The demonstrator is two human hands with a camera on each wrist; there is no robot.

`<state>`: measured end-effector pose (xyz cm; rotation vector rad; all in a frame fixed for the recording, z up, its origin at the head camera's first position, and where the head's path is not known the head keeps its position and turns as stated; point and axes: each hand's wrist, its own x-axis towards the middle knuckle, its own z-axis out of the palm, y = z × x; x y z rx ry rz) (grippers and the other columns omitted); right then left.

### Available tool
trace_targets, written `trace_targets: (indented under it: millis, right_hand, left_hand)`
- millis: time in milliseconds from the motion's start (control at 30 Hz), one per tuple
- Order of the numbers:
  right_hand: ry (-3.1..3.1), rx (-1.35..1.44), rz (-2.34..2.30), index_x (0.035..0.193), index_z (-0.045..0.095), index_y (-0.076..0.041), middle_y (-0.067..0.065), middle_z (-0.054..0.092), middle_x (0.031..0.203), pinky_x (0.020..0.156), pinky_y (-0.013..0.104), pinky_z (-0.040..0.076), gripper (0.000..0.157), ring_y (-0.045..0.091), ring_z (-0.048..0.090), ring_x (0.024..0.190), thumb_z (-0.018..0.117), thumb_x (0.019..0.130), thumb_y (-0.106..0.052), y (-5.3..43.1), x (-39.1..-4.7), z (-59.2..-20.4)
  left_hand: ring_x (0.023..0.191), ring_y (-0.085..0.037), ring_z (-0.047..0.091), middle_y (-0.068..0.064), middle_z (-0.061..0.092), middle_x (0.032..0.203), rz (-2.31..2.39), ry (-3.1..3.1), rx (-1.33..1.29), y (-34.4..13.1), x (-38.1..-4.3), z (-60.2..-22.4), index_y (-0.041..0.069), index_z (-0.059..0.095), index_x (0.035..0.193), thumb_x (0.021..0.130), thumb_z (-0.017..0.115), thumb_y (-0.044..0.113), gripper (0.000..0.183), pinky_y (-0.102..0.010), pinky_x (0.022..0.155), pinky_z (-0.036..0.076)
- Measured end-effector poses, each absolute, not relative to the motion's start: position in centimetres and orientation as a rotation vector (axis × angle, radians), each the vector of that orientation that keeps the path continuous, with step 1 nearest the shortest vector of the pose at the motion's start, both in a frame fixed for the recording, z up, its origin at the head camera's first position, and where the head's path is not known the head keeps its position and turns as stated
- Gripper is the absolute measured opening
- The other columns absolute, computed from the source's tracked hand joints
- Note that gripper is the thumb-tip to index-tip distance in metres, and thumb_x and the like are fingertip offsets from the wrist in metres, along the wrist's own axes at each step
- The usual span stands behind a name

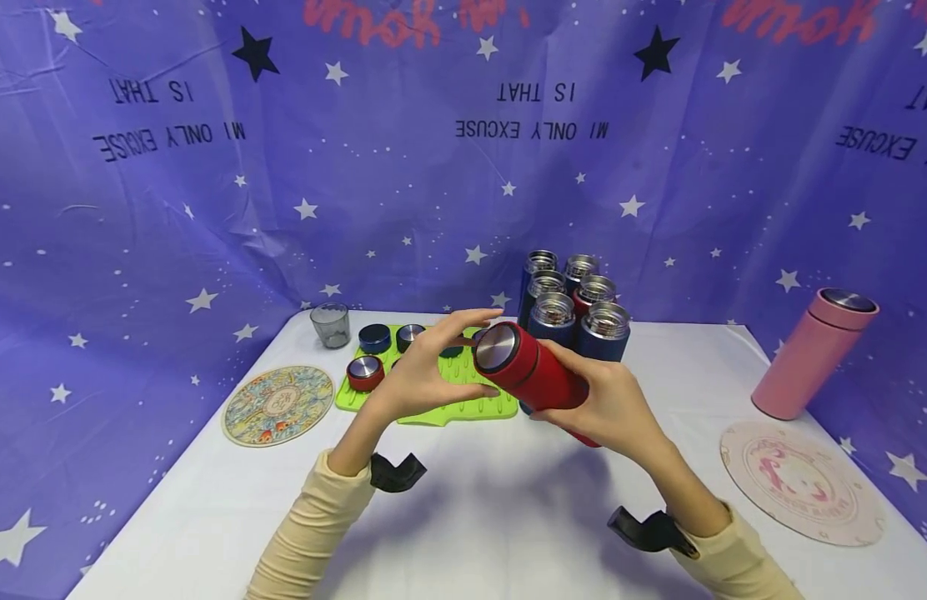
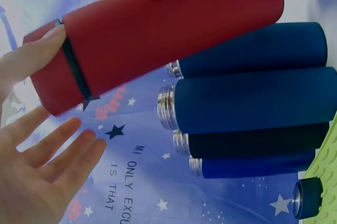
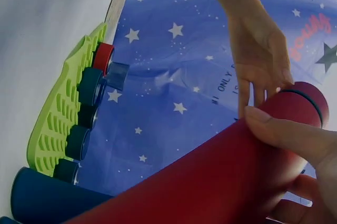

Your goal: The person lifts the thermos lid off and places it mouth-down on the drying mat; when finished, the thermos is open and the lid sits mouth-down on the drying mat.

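Note:
A red thermos bottle (image 1: pixel 555 387) is held tilted above the table, its silver-topped lid (image 1: pixel 501 347) towards the left. My right hand (image 1: pixel 617 404) grips the bottle's body, thumb on one side and fingers curled round the other. Beside the lid is my left hand (image 1: pixel 426 375), thumb and fingers spread apart. In the left wrist view its thumb (image 2: pixel 39 50) lies over the lid's side while the other fingers stretch out straight. A dark ring (image 2: pixel 76 63) runs between lid and body.
Behind the red bottle stand several lidless bottles (image 1: pixel 552 329), mostly blue. A green mat (image 1: pixel 478 408) bears several lids, including a red lid (image 1: pixel 366 373). A glass (image 1: pixel 331 325) and round patterned mat (image 1: pixel 283 406) lie left; a pink bottle (image 1: pixel 812 358) and pink round mat (image 1: pixel 801 483) right.

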<state>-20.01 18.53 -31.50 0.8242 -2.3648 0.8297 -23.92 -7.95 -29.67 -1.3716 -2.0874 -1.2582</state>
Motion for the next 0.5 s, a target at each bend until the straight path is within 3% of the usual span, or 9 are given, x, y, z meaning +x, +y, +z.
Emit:
trace_targets:
  millis: [233, 500]
  right_hand:
    - [-2.379, 0.83, 0.638, 0.134, 0.059, -0.023, 0.002, 0.071, 0.101, 0.069, 0.036, 0.056, 0.084, 0.017, 0.066, 0.082, 0.093, 0.058, -0.033, 18.4, -20.1, -31.9]
    - [-2.371, 0.888, 0.672, 0.134, 0.059, -0.025, -0.002, 0.07, 0.105, 0.069, 0.034, 0.055, 0.083, 0.014, 0.065, 0.084, 0.093, 0.059, -0.034, 18.5, -20.4, -32.0]
  left_hand:
    - [0.12, -0.022, 0.052, -0.019, 0.051, 0.135, -1.218, -2.05, -1.507, -7.2, -21.5, -27.8, -0.004, 0.05, 0.134, 0.07, 0.085, 0.0, 0.073, -0.036, 0.093, 0.05]
    - [0.103, -0.021, 0.058, -0.018, 0.061, 0.119, -1.197, -1.999, -1.506, -7.1, -21.2, -27.6, -0.005, 0.058, 0.121, 0.065, 0.086, -0.005, 0.063, -0.032, 0.081, 0.056]
